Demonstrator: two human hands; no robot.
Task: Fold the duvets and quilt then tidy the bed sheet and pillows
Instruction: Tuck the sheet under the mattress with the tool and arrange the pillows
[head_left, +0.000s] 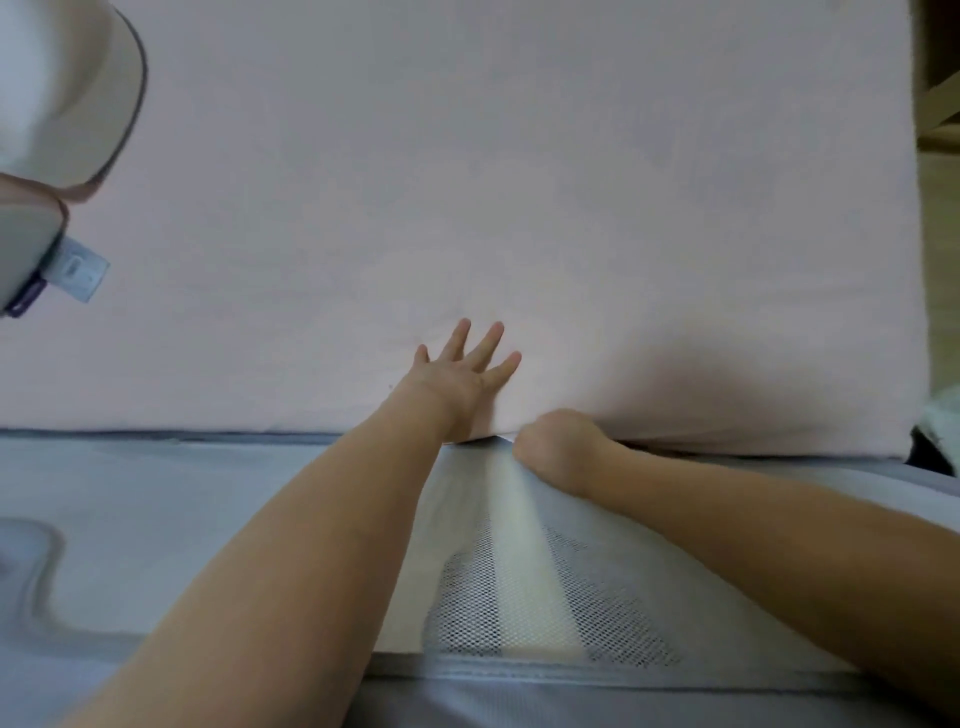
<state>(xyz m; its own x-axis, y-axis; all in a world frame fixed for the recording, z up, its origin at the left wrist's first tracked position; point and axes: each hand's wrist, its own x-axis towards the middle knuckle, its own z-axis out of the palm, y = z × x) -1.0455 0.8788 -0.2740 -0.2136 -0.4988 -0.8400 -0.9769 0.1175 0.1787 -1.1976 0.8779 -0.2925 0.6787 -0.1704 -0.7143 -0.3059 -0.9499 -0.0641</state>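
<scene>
The left hand (465, 371) lies flat near the middle of the frame, fingers straight and spread, palm pressing down on the pale pink bed sheet (519, 182) just above its lower edge. Just to its right, the right hand (558, 441) sits at that same edge with its fingers curled under and out of sight; they appear to be tucked beneath the sheet's edge, though what exactly they pinch cannot be told from here. Directly below both hands a grey mesh mattress cover with a cream foam strip showing through (519, 587) rises toward the right hand in a tent-like ridge, so the fabric there seems to be lifted or pulled. The pink sheet spreads smooth over most of the upper frame, its lower edge running as a straight line across the left half and bulging slightly with a shadowed puff at the right. At the upper left sit two stacked cream pillows with dark piping and a small grey label (47, 156), resting on the sheet's far corner. The step in hand looks like tucking the sheet: it would go best if the flat left palm keeps the sheet pinned taut while the right hand feeds the edge evenly under, then both shift along toward the puffed right section.
</scene>
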